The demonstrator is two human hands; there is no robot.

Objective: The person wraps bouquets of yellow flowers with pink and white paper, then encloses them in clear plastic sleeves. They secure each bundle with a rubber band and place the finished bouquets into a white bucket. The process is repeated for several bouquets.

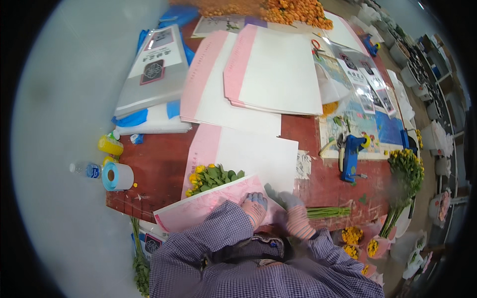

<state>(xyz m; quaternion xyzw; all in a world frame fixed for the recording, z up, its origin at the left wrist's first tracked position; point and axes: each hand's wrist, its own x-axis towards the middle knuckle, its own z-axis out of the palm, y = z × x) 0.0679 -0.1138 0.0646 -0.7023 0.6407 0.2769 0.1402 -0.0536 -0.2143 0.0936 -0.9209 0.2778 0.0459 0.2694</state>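
Observation:
A bunch of yellow roses [196, 178] with green leaves lies on a pink and white paper sheet [257, 156]. The sheet's near part, a pink wrapping flap [208, 203], is folded over the bunch. My left hand [255, 208], in a striped knit glove with grey fingers, presses on this flap. Beside it on the right, my right hand [296, 216], gloved alike, is at the flap's right edge near the stems; its fingers are blurred and what they hold is hard to tell. Cut green stems [328, 212] stick out to the right of my right hand.
Stacks of pink-edged white paper [279, 70] lie beyond the bunch, with plastic sleeves [160, 70] at left. A blue tape dispenser [350, 158] and pruning shears [340, 149] are at right. A label roll [118, 176] stands at the left edge. Orange flowers [298, 13] lie at the far end.

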